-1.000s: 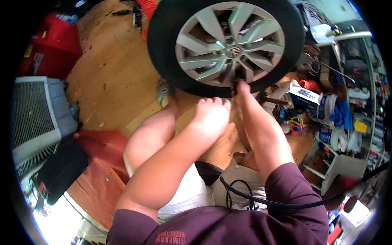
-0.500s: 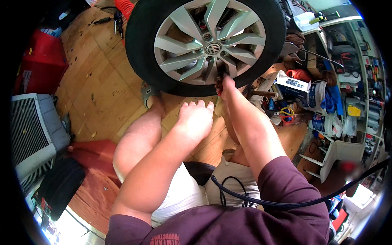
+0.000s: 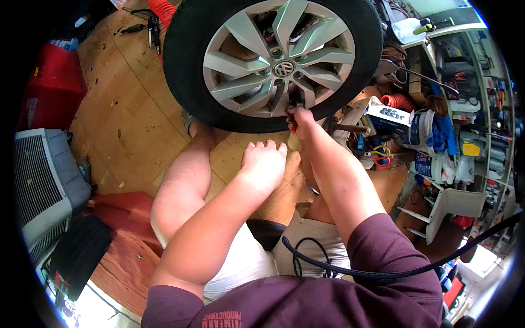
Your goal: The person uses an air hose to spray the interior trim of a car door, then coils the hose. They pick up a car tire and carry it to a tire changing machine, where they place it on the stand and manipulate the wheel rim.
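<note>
In front of me stands a car wheel (image 3: 283,68), a black tyre on a silver multi-spoke alloy rim. My right hand (image 3: 302,120) is at the lower edge of the rim, closed round a small dark tool with a red part (image 3: 293,129). The tool's upper end meets the rim between the lower spokes; its exact kind is hidden by my fingers. My left hand (image 3: 263,164) is closed, back upward, just below the tyre and apart from it. Anything inside those curled fingers is hidden.
A red box (image 3: 54,82) and a grey louvred unit (image 3: 44,180) stand left, beside a loose black tyre (image 3: 82,251). Buckets (image 3: 429,167), a white box (image 3: 389,112) and a small white stool (image 3: 448,213) crowd the right. Tools (image 3: 154,33) lie on the floor.
My right hand has drawn slightly down and toward me at the lower rim. My left hand has moved slightly lower. The wheel appears shifted slightly left.
</note>
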The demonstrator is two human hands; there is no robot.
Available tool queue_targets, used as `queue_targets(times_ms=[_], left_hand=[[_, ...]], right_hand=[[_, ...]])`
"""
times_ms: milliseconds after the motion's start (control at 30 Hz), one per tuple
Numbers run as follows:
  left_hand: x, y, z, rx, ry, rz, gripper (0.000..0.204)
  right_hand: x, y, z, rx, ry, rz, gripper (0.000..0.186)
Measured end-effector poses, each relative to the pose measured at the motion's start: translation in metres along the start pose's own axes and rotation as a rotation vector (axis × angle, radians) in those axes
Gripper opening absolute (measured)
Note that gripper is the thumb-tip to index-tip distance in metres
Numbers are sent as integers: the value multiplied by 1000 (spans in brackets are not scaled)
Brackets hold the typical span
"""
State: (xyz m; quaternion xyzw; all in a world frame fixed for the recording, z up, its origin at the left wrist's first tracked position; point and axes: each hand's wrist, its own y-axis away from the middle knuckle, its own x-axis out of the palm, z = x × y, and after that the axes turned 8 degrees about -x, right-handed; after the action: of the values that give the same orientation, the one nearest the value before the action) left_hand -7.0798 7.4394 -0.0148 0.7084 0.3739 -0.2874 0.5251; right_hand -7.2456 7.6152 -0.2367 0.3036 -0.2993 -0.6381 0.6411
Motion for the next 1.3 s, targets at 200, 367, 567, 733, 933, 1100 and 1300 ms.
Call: queue_targets(times_ms=[200,367,567,733,933,1100,1300], left_hand=[[-3,1,2,2,9,-8,52],[-6,-2,7,3,-20,-5,52],[-9,-6,15,-5,-20,-84,47],[-24,-16,26,-58,139,-195,32],[-35,-24,26,-218,409,-387,29],[-51,-23,26,-233,457,-404,17],[-53,-19,21,-312,394,-383,24]], right_hand=[[-2,7,2,42,-230,-59,31],[11,5,4,73,-453,-95,34],[10,16,12,-6,258,-121,36],[24,85,58,55,684,234,36],[60,180,66,81,105,366,33],[61,188,64,71,-56,438,25],[36,134,54,50,-16,532,19]])
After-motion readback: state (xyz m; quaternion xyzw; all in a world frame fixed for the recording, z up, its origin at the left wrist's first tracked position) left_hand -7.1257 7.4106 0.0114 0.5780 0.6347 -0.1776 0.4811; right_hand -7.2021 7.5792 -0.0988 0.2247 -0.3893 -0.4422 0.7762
